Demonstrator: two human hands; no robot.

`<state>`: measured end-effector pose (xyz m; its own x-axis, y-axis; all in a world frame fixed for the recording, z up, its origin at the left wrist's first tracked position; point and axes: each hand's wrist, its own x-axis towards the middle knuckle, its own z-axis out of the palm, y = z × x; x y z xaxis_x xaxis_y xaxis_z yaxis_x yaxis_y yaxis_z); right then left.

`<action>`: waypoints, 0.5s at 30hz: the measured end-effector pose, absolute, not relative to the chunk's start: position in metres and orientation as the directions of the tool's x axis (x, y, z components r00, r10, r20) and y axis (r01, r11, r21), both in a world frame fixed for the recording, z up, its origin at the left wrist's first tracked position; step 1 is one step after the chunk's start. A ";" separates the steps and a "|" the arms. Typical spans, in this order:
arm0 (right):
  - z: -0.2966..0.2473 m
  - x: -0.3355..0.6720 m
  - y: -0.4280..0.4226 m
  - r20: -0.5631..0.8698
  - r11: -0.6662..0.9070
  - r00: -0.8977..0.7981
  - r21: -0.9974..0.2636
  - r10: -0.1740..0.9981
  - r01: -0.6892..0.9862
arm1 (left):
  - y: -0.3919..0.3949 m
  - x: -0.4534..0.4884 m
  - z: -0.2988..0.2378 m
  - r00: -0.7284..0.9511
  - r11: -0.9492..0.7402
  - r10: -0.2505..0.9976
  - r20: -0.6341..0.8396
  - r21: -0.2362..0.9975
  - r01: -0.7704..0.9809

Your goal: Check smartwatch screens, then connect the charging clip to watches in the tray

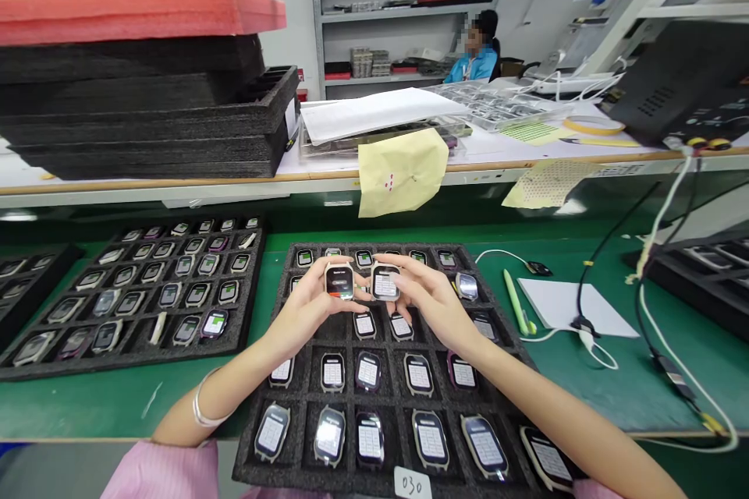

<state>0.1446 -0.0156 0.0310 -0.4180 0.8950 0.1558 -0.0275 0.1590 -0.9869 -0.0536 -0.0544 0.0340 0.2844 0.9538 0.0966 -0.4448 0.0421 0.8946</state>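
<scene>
One square, dark-screened silver watch (339,281) is clamped in the left hand (310,302), a square, white-screened silver watch (383,282) in the right hand (431,296), both above a black foam tray (246,468). Step judged: paired handling; next move needs steady grips.

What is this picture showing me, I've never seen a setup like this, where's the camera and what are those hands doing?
There's no machine here: these are a person's two bare hands. The single picture comes from a camera worn on that person's head, looking forward and down. The left hand holds one smartwatch, its screen lit, and the right hand holds another smartwatch beside it. Below them, a black foam tray marked 030 holds more watches in compartments. It rests on a green workbench, with a second watch tray to the left and white paper to the right.
</scene>
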 end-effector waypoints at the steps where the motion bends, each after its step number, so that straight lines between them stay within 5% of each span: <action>1: 0.032 0.146 -0.017 0.150 0.151 -0.429 -0.988 0.891 -0.031 | -0.054 -0.054 0.033 0.268 0.042 0.959 0.089 0.893 -0.448; 11: 0.041 0.149 -0.031 0.114 0.095 -0.383 -0.993 0.917 -0.070 | -0.053 -0.053 0.025 0.251 0.049 0.966 0.068 0.901 -0.432; 15: 0.072 0.148 -0.077 0.102 -0.169 -0.666 -0.929 0.739 -0.329 | -0.055 -0.050 0.028 0.255 0.067 0.966 0.050 0.900 -0.430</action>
